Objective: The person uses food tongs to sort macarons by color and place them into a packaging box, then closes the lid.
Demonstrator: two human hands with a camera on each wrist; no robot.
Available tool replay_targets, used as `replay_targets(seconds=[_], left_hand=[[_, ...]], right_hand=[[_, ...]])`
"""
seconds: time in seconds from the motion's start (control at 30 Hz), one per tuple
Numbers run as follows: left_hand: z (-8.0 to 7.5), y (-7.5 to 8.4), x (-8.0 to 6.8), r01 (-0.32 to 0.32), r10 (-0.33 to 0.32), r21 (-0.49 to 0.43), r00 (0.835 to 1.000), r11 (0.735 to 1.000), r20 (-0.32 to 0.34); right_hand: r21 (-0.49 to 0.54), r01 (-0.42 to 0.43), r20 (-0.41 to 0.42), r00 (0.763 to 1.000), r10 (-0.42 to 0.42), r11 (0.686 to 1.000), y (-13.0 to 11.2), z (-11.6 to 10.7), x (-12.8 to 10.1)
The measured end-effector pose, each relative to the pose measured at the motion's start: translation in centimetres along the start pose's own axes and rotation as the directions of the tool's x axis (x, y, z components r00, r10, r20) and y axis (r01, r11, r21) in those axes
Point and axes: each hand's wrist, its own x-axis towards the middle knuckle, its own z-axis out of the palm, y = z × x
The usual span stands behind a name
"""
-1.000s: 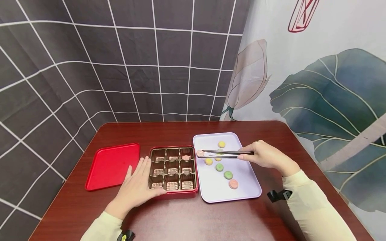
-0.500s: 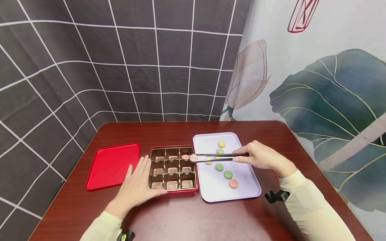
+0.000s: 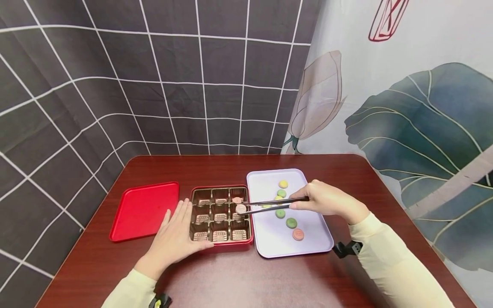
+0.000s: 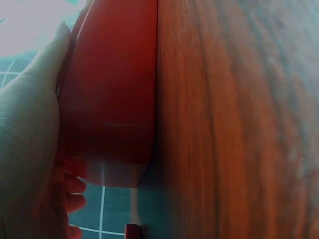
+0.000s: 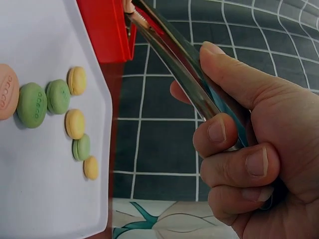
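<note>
Right hand (image 3: 327,201) grips metal tongs (image 3: 269,204), tips pinching a pink macaron (image 3: 241,208) over the middle-right cell of the red tin (image 3: 221,214); left hand (image 3: 175,237) flat, fingers spread, against the tin's left side; six more macarons on lilac tray (image 3: 312,244); red lid (image 3: 144,211) beside.

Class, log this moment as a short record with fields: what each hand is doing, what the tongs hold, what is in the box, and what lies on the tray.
left hand: flat on the table, fingers against the red box
right hand: grips metal tongs
tongs: pinch a pink macaron over the box's middle-right cell
box: one pink macaron in the far-right cell
tray: seven macarons, yellow, green and pink
lid: lies left of the box
</note>
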Motion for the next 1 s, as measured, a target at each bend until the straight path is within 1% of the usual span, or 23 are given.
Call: replay_targets(seconds=[0.3,0.5,0.67,0.8,0.9,1.0], left_hand=[[0.0,0.1,-0.1,0.006,-0.006,0.002,1.000,1.000,-0.023],[-0.1,0.2,-0.1,0.005,-0.005,0.009,1.000,1.000,-0.016],[-0.1,0.2,-0.1,0.007,-0.007,0.016,1.000,1.000,-0.010],[-0.1,0.2,-0.1,0.009,-0.009,0.011,1.000,1.000,-0.010],[-0.1,0.2,-0.1,0.010,-0.010,0.008,1.000,1.000,-0.013],[-0.1,0.2,-0.1,0.010,-0.009,0.003,1.000,1.000,-0.016]], right_hand=[[-0.029,0.021,0.015,1.000,-0.021,0.999,-0.7,-0.1,0.8],[-0.044,0.031,0.040,0.999,-0.029,0.999,-1.1,-0.3,1.3],[-0.108,0.057,0.052,0.997,-0.052,0.993,-1.7,-0.8,2.0],[-0.175,0.083,0.070,0.995,-0.072,0.981,-2.5,-1.2,2.6],[-0.222,0.090,0.095,0.993,-0.070,0.971,-3.1,-1.5,3.2],[-0.236,0.090,0.121,0.991,-0.063,0.968,-3.6,-1.8,3.7]])
